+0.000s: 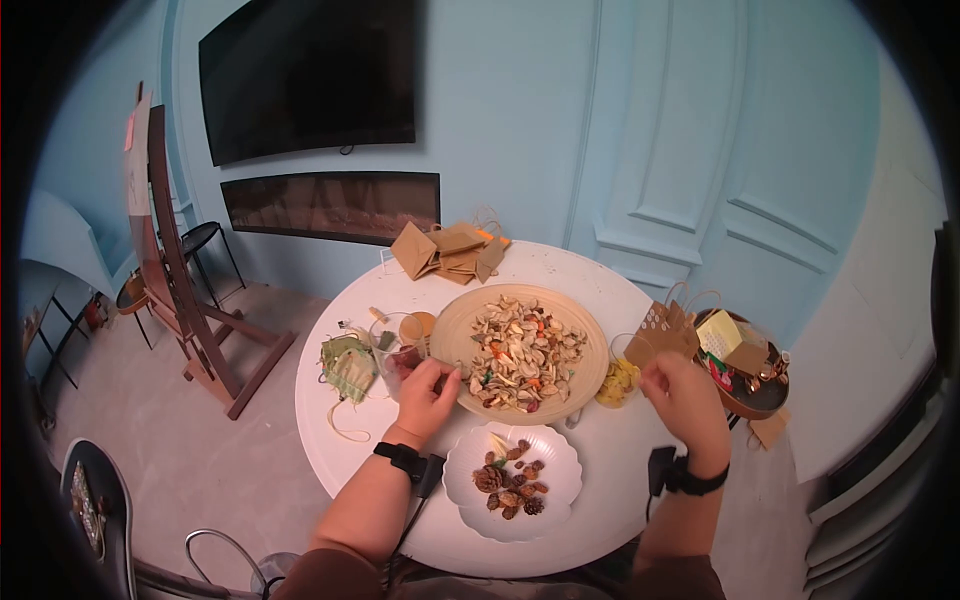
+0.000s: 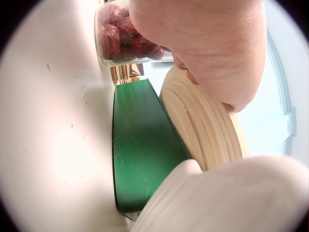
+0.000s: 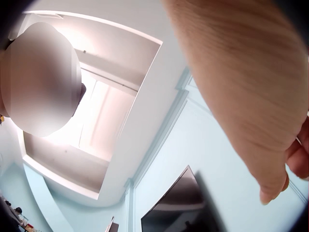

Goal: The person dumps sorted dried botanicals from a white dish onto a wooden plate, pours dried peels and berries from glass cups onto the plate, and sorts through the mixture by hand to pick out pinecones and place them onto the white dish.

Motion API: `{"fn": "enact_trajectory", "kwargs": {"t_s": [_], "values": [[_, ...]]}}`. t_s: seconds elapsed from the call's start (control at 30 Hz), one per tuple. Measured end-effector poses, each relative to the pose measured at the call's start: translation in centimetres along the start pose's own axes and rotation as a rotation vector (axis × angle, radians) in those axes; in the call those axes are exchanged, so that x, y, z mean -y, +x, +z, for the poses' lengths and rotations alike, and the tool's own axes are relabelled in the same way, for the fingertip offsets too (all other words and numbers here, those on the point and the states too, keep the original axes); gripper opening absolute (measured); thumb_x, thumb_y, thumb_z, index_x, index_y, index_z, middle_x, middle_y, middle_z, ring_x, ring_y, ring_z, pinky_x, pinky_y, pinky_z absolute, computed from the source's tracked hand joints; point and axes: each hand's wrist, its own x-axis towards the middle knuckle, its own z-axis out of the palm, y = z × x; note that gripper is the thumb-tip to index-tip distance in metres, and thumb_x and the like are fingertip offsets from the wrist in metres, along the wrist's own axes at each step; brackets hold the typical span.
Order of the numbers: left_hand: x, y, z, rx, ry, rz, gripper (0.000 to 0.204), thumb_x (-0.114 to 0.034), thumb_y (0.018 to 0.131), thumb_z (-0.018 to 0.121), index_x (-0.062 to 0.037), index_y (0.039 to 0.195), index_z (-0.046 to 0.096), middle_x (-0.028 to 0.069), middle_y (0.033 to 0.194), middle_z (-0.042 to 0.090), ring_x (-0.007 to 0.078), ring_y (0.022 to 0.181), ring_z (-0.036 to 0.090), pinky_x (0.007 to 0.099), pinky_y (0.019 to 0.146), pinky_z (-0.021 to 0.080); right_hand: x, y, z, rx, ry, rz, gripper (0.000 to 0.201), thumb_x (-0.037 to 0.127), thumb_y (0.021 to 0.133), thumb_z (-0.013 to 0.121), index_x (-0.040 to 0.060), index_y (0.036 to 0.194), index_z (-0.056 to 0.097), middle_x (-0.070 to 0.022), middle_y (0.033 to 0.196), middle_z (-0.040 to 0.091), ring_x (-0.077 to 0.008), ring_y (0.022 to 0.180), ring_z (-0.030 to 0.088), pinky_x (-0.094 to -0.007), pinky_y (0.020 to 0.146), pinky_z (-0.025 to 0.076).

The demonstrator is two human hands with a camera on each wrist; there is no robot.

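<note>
In the head view, my left hand [image 1: 428,398] is at the left rim of a round wooden tray [image 1: 450,330] heaped with dried slices, its fingers bent; whether they grip the rim is hidden. Beside it stands a clear jar with dark red pieces [image 1: 403,362], seen also as red pieces [image 2: 113,36] in the left wrist view. My right hand [image 1: 685,405] hangs with bent fingers beside a clear jar of yellow pieces [image 1: 617,385]; anything between its fingertips cannot be made out. A white scalloped plate [image 1: 560,500] with pine cones [image 1: 488,479] lies nearer me.
Brown paper bags [image 1: 458,250] lie at the table's back. A green mesh pouch [image 1: 350,370] is at the left, and a green object [image 2: 145,145] stands near my left hand. More bags [image 1: 665,330] and a round dark tray [image 1: 765,400] are at the right.
</note>
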Motion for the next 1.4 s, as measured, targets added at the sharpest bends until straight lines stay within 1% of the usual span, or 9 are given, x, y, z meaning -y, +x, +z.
{"fn": "enact_trajectory", "kwargs": {"t_s": [0.2,0.27,0.33,0.4,0.47,0.5,0.53,1.33,1.4], "values": [[0.0,-0.1,-0.1,-0.019,0.014,0.02,0.012,-0.015,0.09,0.067,-0.0036,0.086,0.065,0.0094,0.077,0.06,0.0209,0.06,0.057,0.0295,0.056,0.046,0.3,-9.3,-0.9,0.396,-0.052,-0.074,0.015,0.02,0.085,0.071,0.0064,0.083,0.065,-0.0097,0.077,0.062,-0.0296,0.072,0.063,-0.0385,0.064,0.05],[0.1,-0.1,0.0,-0.02,-0.028,0.027,0.014,-0.015,0.091,0.067,-0.0027,0.085,0.064,0.0064,0.074,0.055,0.0148,0.06,0.052,0.0275,0.056,0.042,-0.9,-13.1,-0.6,0.513,-0.041,-0.042,0.014,0.018,0.087,0.069,0.0049,0.086,0.065,-0.0083,0.078,0.064,-0.0257,0.071,0.063,-0.0392,0.065,0.05],[0.2,-0.2,0.1,-0.029,-0.031,0.041,0.014,-0.015,0.091,0.067,-0.0027,0.086,0.064,0.0066,0.075,0.056,0.0146,0.06,0.053,0.0274,0.056,0.043,-1.3,-17.2,-0.2,0.585,0.029,0.194,0.02,0.021,0.085,0.072,0.0041,0.096,0.069,-0.0115,0.091,0.069,-0.0256,0.082,0.066,-0.0362,0.074,0.052],[0.5,-0.3,0.2,-0.032,-0.022,0.053,0.014,-0.015,0.091,0.067,-0.0026,0.086,0.065,0.0069,0.076,0.056,0.0149,0.06,0.053,0.027,0.056,0.043,-1.0,-22.5,1.2,0.201,0.178,0.085,0.014,0.015,0.09,0.069,0.0021,0.086,0.063,-0.0164,0.076,0.059,-0.0339,0.066,0.058,-0.0388,0.059,0.046],[0.2,-0.2,-0.1,-0.024,-0.009,0.042,0.013,-0.017,0.091,0.066,-0.0038,0.087,0.065,0.0084,0.079,0.06,0.0203,0.064,0.058,0.03,0.059,0.046,-2.6,-28.3,2.3,0.16,0.121,0.228,0.02,0.02,0.093,0.065,0.002,0.086,0.061,-0.0164,0.077,0.059,-0.0319,0.069,0.057,-0.0393,0.063,0.046],[0.1,-0.2,-0.1,-0.012,0.006,0.026,0.014,-0.018,0.09,0.066,-0.005,0.088,0.066,0.01,0.082,0.063,0.0257,0.068,0.062,0.0331,0.062,0.049,-3.3,-31.6,2.4,0.141,0.057,0.244,0.023,0.021,0.095,0.062,0.0019,0.083,0.06,-0.0189,0.076,0.058,-0.0362,0.069,0.056,-0.0419,0.063,0.045],[0.1,-0.2,-0.1,-0.018,0.003,0.024,0.014,-0.018,0.09,0.066,-0.005,0.088,0.066,0.01,0.082,0.063,0.0257,0.068,0.062,0.0331,0.062,0.049,-3.6,-33.5,2.4,0.121,-0.006,0.26,0.027,0.022,0.098,0.059,0.0018,0.08,0.058,-0.0214,0.075,0.057,-0.0406,0.069,0.055,-0.0445,0.062,0.044],[0.3,-0.3,0.1,-0.014,-0.007,0.0,0.015,-0.019,0.091,0.065,-0.0045,0.088,0.065,0.0103,0.08,0.062,0.0245,0.064,0.06,0.0322,0.06,0.048,-4.5,-35.5,4.8,0.129,0.055,0.29,0.025,0.021,0.097,0.059,0.0014,0.083,0.059,-0.0211,0.078,0.057,-0.0395,0.072,0.056,-0.0441,0.064,0.045],[0.5,-0.3,0.3,-0.042,-0.028,0.063,0.014,-0.017,0.092,0.065,-0.0029,0.088,0.064,0.0072,0.077,0.058,0.0164,0.061,0.054,0.0282,0.057,0.044,-4.7,-35.5,4.8,0.138,0.059,0.29,0.024,0.021,0.097,0.059,0.0014,0.083,0.059,-0.021,0.078,0.057,-0.0394,0.072,0.056,-0.0441,0.064,0.045]]}}
